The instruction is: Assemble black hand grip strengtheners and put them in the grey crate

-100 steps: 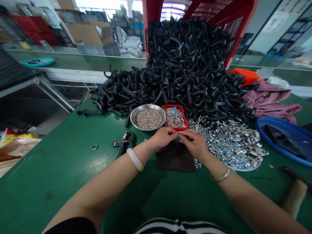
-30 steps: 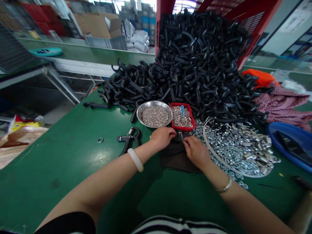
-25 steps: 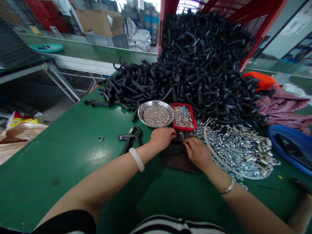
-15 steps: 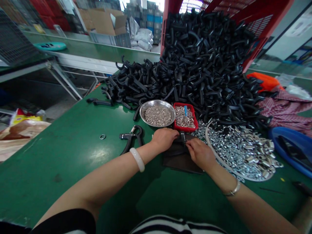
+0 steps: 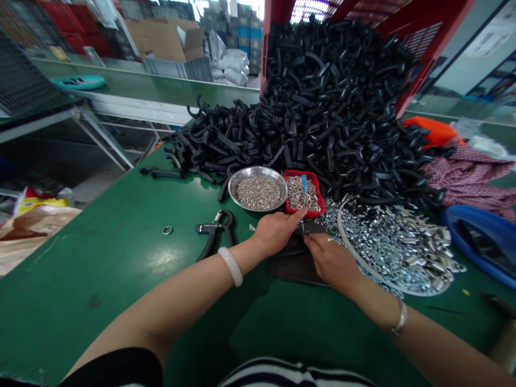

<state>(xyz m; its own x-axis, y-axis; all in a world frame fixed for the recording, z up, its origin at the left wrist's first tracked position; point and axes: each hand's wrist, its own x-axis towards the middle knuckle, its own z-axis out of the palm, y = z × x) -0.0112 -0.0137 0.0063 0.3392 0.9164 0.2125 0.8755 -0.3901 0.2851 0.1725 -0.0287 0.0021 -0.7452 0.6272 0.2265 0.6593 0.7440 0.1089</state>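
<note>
My left hand (image 5: 275, 232) is closed on a black handle part (image 5: 293, 248), its index finger stretched toward the red tray (image 5: 320, 202) of small pins. My right hand (image 5: 331, 261) is closed at the same part from the right, its fingertips by a small metal piece (image 5: 305, 228). The part lies over a dark flat pad (image 5: 300, 269). A round steel dish (image 5: 258, 188) of tiny metal pieces stands just beyond my left hand. Left of that hand lies a black hand grip with a spring (image 5: 217, 228). What my fingertips pinch is partly hidden.
A large heap of black handles (image 5: 322, 118) spills from a red crate (image 5: 439, 64) at the back. Metal fittings (image 5: 395, 247) fill a round-rimmed tray at right, beside a blue basin (image 5: 484, 242). A metal ring (image 5: 167, 230) lies at left; checkered cloth (image 5: 471, 172) lies far right.
My left index finger has stretched out toward the red tray. My right hand has shifted slightly, its fingers now nearer the black part. The whole view has moved a little.
</note>
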